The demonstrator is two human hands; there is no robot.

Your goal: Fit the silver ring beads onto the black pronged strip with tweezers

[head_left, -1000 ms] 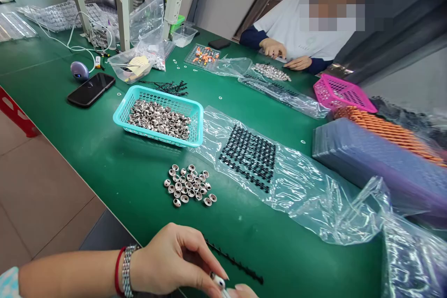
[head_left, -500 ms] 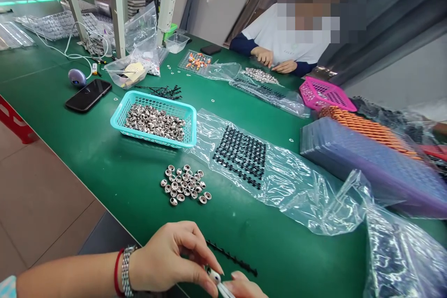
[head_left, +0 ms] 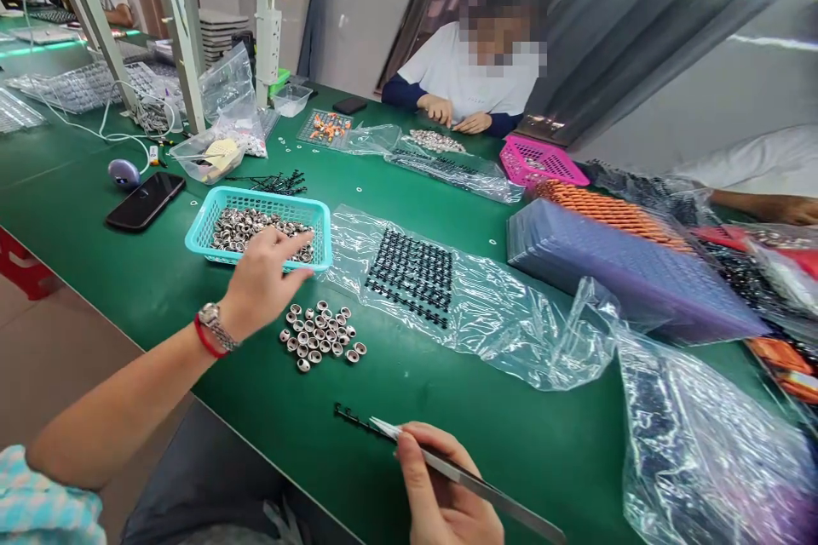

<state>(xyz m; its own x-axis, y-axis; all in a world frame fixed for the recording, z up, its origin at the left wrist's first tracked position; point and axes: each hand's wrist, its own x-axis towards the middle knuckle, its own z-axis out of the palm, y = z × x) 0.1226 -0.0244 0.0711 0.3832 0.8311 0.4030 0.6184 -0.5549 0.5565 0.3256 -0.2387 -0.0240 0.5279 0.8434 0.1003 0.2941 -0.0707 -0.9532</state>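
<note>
My left hand reaches over the near right edge of a turquoise basket of small silvery cups, fingers apart and nothing seen in them. In my right hand are metal tweezers, their white tips pointing left at a black notched strip on the green table. Whether the tips grip the strip is unclear. Several silvery cups lie loose between my hands. Rows of black strips rest on a clear plastic sheet beyond them.
A phone lies left of the basket. Stacked clear trays, a pink basket and a crumpled plastic bag are at the right. Across the table sits a person; another person's arm shows at far right.
My left hand has left the white-and-silver piece near the tweezers and moved up to the turquoise basket. My right hand now shows with the tweezers over the black strip. The view has shifted.
</note>
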